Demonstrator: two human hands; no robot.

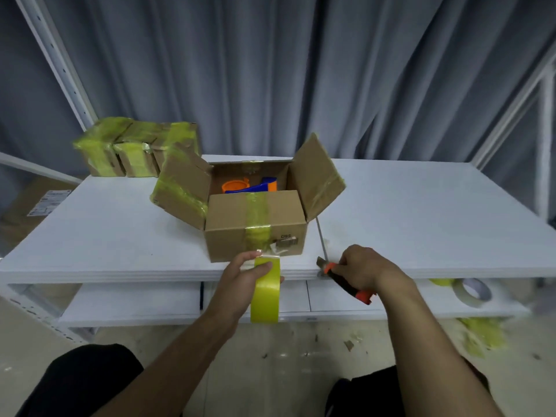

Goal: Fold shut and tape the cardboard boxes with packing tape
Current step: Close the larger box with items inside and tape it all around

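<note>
The small brown corrugated cardboard box (228, 230) sits at the middle of the white bench (421, 221), close to its front edge. Its near flap is folded in, while the left and right flaps stand open. Orange and blue plastic things (249, 186) lie inside.

It looks light. The walls are probably stiff, but the flaps are springy and likely to lift again unless pressed flat. Strips of old yellow-green tape already cross the front wall and the flaps, so those patches are probably slick. On the smooth bench the box may slide when tape is pulled tight. The best hold is likely a flat palm on the closed flaps, or a brace against a bare side wall.

The left hand (240, 284) grips a roll of yellow-green packing tape (266, 291) just in front of the box, with fingers (261, 267) curled over its rim. The right hand (364, 269) is closed round an orange-and-black utility knife (346, 285) at the bench's edge.

There is a small dark printed mark on the front wall near the tape, but it is too blurred to read with confidence.

A stack of taped cardboard boxes (135, 145) stands at the back left. A white label (49, 203) on cardboard beyond the bench's left side is illegible. More rolls of tape (472, 293) lie on the lower shelf (135, 305).
</note>
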